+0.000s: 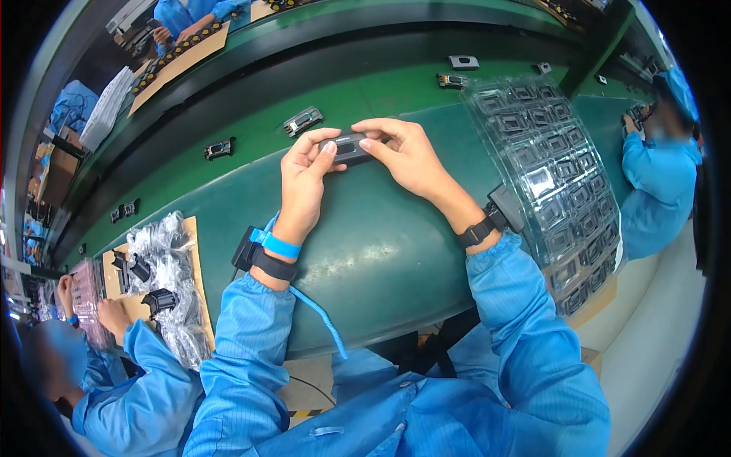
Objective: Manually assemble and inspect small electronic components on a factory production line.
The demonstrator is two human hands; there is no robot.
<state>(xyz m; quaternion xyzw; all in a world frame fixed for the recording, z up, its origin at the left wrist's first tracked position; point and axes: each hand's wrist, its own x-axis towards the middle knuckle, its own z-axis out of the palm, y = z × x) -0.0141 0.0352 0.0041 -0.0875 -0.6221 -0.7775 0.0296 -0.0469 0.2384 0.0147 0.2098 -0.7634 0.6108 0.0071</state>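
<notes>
Clear plastic bags (164, 247) on cardboard (199, 278)

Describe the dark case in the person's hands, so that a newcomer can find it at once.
Start from the green table, and look toward its far edge. There, the left hand and right hand hold a small, oblong, dark case. Unlike the loose parts on the green belt beyond, it is gripped by both hands.

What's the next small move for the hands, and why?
I'd probably tilt the dark rectangular part to check its underside: the left hand and right hand grip its opposite ends, its face with the elongated recess is toward the camera, and the underside is hidden from this view.
</notes>
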